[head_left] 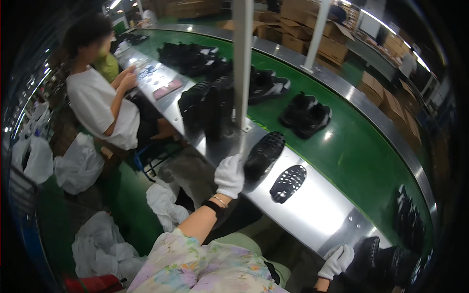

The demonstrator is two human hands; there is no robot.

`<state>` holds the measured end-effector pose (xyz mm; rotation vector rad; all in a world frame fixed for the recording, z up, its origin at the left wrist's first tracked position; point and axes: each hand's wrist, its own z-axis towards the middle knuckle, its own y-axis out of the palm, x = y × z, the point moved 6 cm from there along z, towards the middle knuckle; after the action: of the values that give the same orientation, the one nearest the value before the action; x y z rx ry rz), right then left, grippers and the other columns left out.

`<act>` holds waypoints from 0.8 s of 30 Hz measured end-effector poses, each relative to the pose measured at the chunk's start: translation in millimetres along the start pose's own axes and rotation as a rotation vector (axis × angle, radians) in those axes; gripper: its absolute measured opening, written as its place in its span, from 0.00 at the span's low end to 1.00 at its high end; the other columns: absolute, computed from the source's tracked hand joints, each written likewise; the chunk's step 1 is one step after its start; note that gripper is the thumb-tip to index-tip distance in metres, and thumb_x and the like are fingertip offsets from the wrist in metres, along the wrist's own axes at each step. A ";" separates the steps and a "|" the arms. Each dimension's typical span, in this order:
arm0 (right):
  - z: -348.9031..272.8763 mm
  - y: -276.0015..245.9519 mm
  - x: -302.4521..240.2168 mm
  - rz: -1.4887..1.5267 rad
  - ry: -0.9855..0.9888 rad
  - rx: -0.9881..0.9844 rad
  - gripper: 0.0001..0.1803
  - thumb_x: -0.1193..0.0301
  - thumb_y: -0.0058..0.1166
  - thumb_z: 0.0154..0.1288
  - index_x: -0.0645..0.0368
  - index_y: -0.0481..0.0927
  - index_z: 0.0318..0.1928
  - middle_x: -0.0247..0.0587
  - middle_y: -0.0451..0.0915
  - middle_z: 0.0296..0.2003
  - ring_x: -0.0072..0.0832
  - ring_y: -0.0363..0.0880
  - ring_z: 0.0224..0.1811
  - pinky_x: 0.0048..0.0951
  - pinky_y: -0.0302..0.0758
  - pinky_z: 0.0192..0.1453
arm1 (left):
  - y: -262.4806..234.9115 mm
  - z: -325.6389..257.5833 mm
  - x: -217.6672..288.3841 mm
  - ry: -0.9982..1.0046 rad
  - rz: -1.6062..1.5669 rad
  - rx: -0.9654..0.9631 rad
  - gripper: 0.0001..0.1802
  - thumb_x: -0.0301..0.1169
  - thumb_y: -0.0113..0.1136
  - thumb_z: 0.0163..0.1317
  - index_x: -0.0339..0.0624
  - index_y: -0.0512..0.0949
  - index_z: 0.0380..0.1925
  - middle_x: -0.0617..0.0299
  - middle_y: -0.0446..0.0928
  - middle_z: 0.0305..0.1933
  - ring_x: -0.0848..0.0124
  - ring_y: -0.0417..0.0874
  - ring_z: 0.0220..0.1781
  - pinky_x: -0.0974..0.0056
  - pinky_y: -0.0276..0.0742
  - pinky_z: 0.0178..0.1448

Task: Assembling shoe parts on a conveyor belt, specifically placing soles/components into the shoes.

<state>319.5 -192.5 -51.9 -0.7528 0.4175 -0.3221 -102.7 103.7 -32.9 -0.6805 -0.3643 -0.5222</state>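
Black shoe (264, 155) sits on the near edge of the metal table (320, 215), just right of your left hand (229, 177); dotted, sole-shaped piece (288, 183) lies flat beside it. Shoe probably light, springy in the body, firmer underneath; best held around the heel. Flat piece likely thin and bendy, a bit slick through gloves: pinch its rim. Your left forearm reaches up and forward, wrist near the table edge; fingers hidden, grip can't be told. Right hand (338, 261) low, near the dark shoes (378, 259); its grip unclear too.
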 end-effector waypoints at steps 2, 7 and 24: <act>2.8 2.6 -2.2 0.089 0.002 -0.009 0.06 0.78 0.56 0.64 0.68 0.81 0.39 0.53 0.81 0.42 0.47 0.79 0.49 0.45 0.75 0.57 | 2.5 0.4 -2.9 -0.013 -0.024 -0.040 0.10 0.27 0.59 0.62 0.45 0.80 0.43 0.53 0.81 0.39 0.50 0.82 0.43 0.49 0.79 0.48; 4.1 2.2 -2.3 0.075 0.011 -0.001 0.06 0.78 0.56 0.65 0.68 0.81 0.40 0.53 0.80 0.45 0.47 0.78 0.49 0.44 0.74 0.57 | 9.0 1.9 -4.4 -0.018 -0.039 -0.068 0.10 0.28 0.57 0.63 0.45 0.80 0.44 0.53 0.81 0.38 0.49 0.82 0.42 0.50 0.79 0.48; 1.0 -3.5 -11.1 0.081 -0.037 0.051 0.06 0.80 0.56 0.64 0.68 0.80 0.41 0.53 0.80 0.44 0.48 0.79 0.48 0.45 0.75 0.56 | 13.2 0.3 -5.6 -0.038 -0.002 -0.134 0.10 0.29 0.58 0.64 0.44 0.81 0.45 0.52 0.81 0.41 0.49 0.81 0.45 0.49 0.78 0.52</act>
<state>309.9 -189.6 -45.9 -0.6890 0.4025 -0.2422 -99.9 114.5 -41.9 -0.8207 -0.3674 -0.5392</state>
